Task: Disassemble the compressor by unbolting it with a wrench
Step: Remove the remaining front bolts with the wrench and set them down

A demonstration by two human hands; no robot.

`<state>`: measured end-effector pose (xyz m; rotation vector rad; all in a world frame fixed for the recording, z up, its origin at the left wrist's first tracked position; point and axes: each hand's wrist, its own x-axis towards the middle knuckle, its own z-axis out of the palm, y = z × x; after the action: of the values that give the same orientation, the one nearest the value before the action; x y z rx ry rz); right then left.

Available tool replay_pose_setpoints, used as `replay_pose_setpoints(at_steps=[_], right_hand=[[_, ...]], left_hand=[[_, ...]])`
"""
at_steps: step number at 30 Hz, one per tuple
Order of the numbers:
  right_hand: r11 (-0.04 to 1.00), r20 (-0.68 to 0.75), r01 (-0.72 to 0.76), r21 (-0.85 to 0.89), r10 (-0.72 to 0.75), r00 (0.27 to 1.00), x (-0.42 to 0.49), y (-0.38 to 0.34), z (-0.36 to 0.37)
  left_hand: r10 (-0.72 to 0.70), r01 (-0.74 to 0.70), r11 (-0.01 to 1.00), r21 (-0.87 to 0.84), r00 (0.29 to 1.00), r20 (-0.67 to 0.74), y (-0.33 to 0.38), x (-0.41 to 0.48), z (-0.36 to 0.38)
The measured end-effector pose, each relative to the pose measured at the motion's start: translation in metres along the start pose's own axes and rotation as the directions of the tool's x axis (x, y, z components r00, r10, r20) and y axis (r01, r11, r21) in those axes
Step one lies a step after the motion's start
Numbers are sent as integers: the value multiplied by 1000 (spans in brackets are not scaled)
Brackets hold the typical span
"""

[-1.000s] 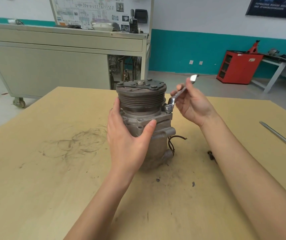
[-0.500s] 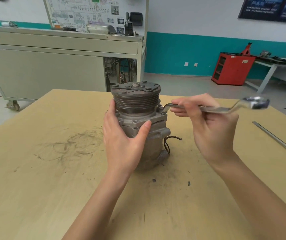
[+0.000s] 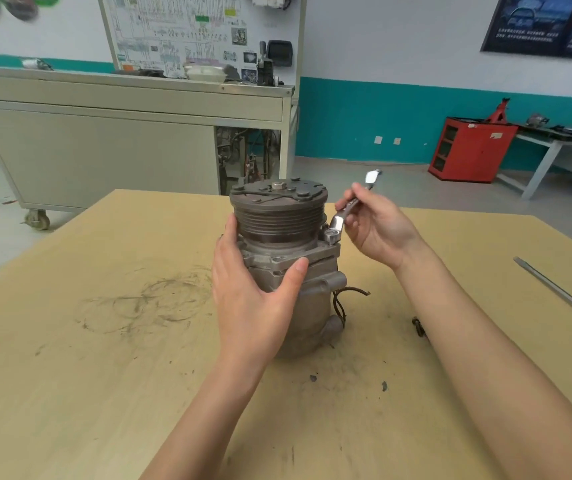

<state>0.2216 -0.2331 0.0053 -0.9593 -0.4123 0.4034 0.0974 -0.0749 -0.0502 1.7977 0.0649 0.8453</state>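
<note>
A grey metal compressor (image 3: 315, 306) stands upright on the wooden table (image 3: 87, 393), its grooved pulley (image 3: 279, 216) on top. My left hand (image 3: 253, 299) wraps the near side of its body, thumb on the flange. A shiny ring wrench (image 3: 345, 211) sits with its lower ring on a bolt at the flange's right corner, under the pulley rim. My right hand (image 3: 378, 230) grips the wrench shaft, and the handle points up and away to the right.
A long metal bar (image 3: 561, 294) lies near the table's right edge. A small dark part (image 3: 418, 327) and black wires (image 3: 347, 296) lie by the compressor's right side. A grey wheeled workbench (image 3: 122, 143) and red cabinet (image 3: 468, 148) stand beyond the table.
My right hand swung the wrench handle from pointing out to the right back to pointing up and away, with the ring end staying at the flange bolt. My left hand kept its hold.
</note>
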Motion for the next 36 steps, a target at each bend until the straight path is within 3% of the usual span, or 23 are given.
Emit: replay_pose_setpoints(at_steps=[2, 5, 9, 12, 14, 17, 21, 24, 32, 34, 36], right_hand=[[998, 60, -63, 25, 62, 996, 9, 4, 0], [996, 55, -40, 84, 36, 998, 11, 11, 2], [987, -146, 140, 81, -128, 981, -8, 6, 5], [934, -303, 339, -109, -356, 884, -30, -5, 13], [832, -291, 425, -357, -532, 796, -46, -7, 24], [597, -127, 507, -621, -715, 687, -68, 0, 41], [291, 154, 599, -746, -800, 580, -87, 16, 50], [128, 311, 611, -781, -769, 558, -92, 25, 45], [168, 273, 584, -794, -760, 590, -93, 27, 41], [295, 182, 581, -758, -760, 623, -90, 24, 40], [496, 44, 566, -659, -726, 687, -83, 20, 33]], left_hand=[[2, -2, 1000, -5, 1000, -1, 1, -1, 0], [-3, 3, 1000, -5, 1000, 0, 0, -2, 0], [-11, 11, 1000, 12, 1000, 1, 1, -2, 0], [-17, 16, 1000, 8, 1000, 5, 0, -1, 1], [-17, 17, 1000, 4, 1000, 11, -1, -1, 0], [-11, 11, 1000, 9, 1000, 4, 0, -1, 0], [0, 0, 1000, 14, 1000, -7, -1, -1, 1], [2, -2, 1000, 0, 1000, -4, -2, 0, 1], [-2, 1, 1000, -16, 1000, -7, -3, -1, 1], [-3, 3, 1000, -10, 1000, -6, -4, 0, 1], [-6, 6, 1000, -7, 1000, -5, -3, 0, 1]])
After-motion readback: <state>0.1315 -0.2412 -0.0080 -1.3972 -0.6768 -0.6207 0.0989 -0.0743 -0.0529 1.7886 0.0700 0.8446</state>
